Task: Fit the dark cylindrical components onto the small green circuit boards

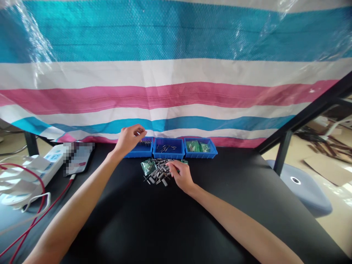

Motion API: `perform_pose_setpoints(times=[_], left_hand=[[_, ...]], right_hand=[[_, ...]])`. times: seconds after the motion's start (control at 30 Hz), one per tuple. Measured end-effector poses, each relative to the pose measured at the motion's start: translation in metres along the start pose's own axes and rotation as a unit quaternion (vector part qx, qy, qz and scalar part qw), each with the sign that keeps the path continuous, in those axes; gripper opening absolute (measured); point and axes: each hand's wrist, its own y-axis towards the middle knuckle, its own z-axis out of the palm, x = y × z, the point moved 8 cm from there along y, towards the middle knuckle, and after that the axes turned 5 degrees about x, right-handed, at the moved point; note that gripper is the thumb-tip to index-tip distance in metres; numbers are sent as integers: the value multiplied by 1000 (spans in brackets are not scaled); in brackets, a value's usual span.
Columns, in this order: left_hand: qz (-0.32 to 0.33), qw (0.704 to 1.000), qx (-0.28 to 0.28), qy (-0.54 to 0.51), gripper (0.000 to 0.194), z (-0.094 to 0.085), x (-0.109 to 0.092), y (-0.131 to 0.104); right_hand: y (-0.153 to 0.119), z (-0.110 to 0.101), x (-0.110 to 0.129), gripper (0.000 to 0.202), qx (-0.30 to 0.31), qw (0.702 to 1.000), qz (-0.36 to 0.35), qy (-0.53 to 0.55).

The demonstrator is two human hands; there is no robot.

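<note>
My left hand [131,138] hovers over the left blue bin [140,151], its fingers curled together; whether anything is pinched in them is too small to see. Short grey cylindrical pieces lie in that bin. My right hand [182,176] is at the right side of a loose pile of small metal parts [157,174], thumb and fingers drawn together; what they hold, if anything, is hidden. The pile mixes grey cylinders and thin pins, with a green packet [148,167] at its left edge. Part of another green piece shows behind my right hand.
The middle blue bin [168,154] holds thin metal pins, the right blue bin [201,155] green packets. A white power strip [52,161], a phone [79,159] and red cables occupy the left. A striped sheet [176,73] hangs behind the black table [225,190]. A grey stool [305,190] stands right.
</note>
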Motion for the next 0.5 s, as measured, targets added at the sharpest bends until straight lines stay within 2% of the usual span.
perform_pose_setpoints(times=[0.07,0.1,0.2,0.27,0.33,0.4,0.5], left_hand=[[11,998,-49,-36,25,-4,-18,-15],[16,997,-56,-42,22,1,-24,-24],[53,997,-8,-52,17,39,-35,-59],[62,994,-12,-90,18,59,-33,-84],[67,990,-27,-123,18,71,-29,-102],[58,988,-50,-135,16,75,-24,-110],[32,987,-84,-136,16,71,-17,-108]], right_hand=[[0,0,0,30,-3,1000,-4,-3],[0,0,0,30,-5,1000,-5,-6],[0,-3,1,27,-22,1000,-5,-20],[-1,-5,1,24,-35,999,-5,-26],[-1,-7,2,22,-42,999,-8,-30],[-2,-7,4,20,-42,998,-11,-45],[-4,-2,7,16,-23,996,-18,-88]])
